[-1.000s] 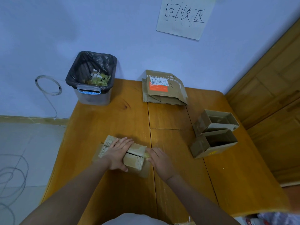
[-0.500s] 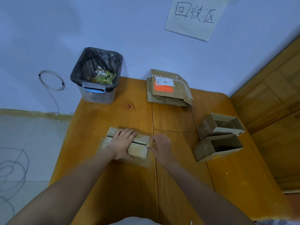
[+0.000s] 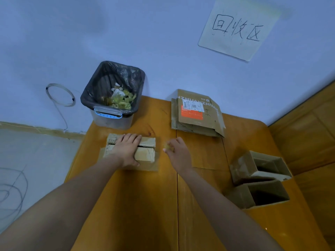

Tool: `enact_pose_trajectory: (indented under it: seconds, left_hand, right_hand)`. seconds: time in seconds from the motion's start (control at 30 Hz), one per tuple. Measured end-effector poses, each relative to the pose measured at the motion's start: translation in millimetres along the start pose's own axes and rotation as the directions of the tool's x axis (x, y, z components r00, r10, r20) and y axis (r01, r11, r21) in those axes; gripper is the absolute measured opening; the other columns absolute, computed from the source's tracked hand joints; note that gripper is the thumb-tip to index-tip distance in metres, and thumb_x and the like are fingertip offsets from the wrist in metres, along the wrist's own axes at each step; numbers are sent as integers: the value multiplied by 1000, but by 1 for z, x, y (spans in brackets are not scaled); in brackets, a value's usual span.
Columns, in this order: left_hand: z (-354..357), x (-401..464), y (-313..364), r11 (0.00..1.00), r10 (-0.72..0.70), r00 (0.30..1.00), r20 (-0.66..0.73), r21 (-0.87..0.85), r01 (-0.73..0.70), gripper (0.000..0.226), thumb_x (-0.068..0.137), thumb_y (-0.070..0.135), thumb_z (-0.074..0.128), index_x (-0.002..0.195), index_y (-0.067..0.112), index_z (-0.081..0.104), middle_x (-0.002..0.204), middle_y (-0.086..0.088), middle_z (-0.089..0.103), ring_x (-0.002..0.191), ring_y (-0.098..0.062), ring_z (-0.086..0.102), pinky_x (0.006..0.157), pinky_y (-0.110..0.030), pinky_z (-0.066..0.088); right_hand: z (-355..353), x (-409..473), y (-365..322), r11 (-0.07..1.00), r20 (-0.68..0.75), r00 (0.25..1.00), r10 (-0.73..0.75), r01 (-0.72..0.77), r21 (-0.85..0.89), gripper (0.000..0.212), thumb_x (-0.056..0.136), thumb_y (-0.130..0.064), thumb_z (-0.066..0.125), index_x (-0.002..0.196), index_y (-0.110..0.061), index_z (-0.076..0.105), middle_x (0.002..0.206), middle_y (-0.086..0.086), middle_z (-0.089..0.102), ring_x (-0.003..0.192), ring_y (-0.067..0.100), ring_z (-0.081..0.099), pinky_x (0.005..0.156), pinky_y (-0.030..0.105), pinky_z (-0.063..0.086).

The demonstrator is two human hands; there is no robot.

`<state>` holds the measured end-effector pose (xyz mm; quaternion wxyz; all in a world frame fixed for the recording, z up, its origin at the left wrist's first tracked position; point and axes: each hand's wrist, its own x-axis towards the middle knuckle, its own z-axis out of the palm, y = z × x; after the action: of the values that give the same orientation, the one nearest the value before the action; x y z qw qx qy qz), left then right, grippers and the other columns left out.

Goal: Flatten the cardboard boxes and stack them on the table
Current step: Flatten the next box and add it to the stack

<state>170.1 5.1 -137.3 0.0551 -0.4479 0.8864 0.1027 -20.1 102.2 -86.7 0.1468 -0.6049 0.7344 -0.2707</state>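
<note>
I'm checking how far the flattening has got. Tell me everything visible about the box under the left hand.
The cardboard box is small, brown and worn, with pale scuffed faces and a printed label at its left end. It lies pressed low on the table, with a dark slit between its two top flaps. The left hand rests on it, fingers spread over the far edge. The right hand is apart.

Clear plastic bin (image 3: 112,107) with blue handle, lined with a black bag, stood at the far left corner of the wooden counter (image 3: 137,205), against the wall. Bin held yellow-green scraps (image 3: 120,101) and some white pieces. Paper sign (image 3: 237,28) with handwritten characters was stuck to the pale blue wall (image 3: 126,33), upper right. Thin wire loop (image 3: 60,95) hung on the wall left of the bin. Wooden panelling (image 3: 308,127) ran along the right side. Loose cable coils (image 3: 10,192) lay on the grey floor, lower left.
</note>
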Motion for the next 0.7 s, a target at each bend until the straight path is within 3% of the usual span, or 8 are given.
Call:
enact_pose_trajectory:
  seconds: [0.13, 0.3, 0.4, 0.5, 0.6, 0.7]
  left_hand:
    - [7, 17, -21, 998, 38, 999, 23, 43, -39, 116, 71, 62, 69, 154, 16, 2, 160, -3, 10, 148, -22, 5, 118, -40, 0]
    - [17, 31, -36, 993, 96, 995, 27, 73, -98, 114, 72, 71, 58, 155, 18, -1, 162, -1, 5, 149, -20, 2, 117, -43, -10]
    - [23, 38, -44, 987, 130, 992, 1, 98, -129, 114, 72, 77, 49, 155, 18, -4, 163, -1, 2, 149, -20, -1, 116, -45, -15]
    - [33, 37, -46, 987, 141, 990, -30, 83, -138, 116, 70, 82, 42, 154, 20, -7, 163, 0, -1, 149, -20, -4, 114, -44, -19]
    - [38, 36, -46, 988, 148, 988, -47, 60, -145, 116, 70, 82, 42, 154, 20, -7, 163, 0, 0, 148, -20, -4, 112, -42, -24]
    - [38, 38, -46, 989, 147, 987, -68, 29, -145, 115, 70, 79, 49, 154, 22, -4, 162, 1, 4, 148, -19, -2, 109, -39, -29]
  right_hand:
    - [12, 42, -8, 1000, 24, 1000, -20, 19, 13, 21, 91, -19, 63, 108, -9, 64, 98, -5, 50, 83, 10, 50, 69, 19, 35]
    - [22, 98, -24, 997, 65, 995, -72, 73, -10, 28, 95, -12, 55, 121, -6, 62, 115, 6, 56, 104, 18, 54, 85, 21, 38]
    - [32, 133, -39, 990, 13, 992, -129, 129, -51, 35, 96, -11, 53, 130, -10, 56, 119, 8, 55, 100, 19, 57, 85, 21, 41]
    - [45, 165, -58, 976, -30, 977, -209, 206, -71, 45, 96, -8, 52, 140, -11, 46, 117, 13, 53, 94, 24, 58, 83, 32, 49]
    - [61, 197, -77, 961, 2, 962, -273, 273, -37, 49, 93, -5, 54, 140, -11, 44, 114, 13, 59, 95, 24, 59, 83, 35, 50]
    - [82, 223, -89, 952, 74, 950, -303, 306, -26, 35, 89, -7, 62, 123, -12, 57, 106, 6, 65, 93, 22, 61, 83, 37, 50]
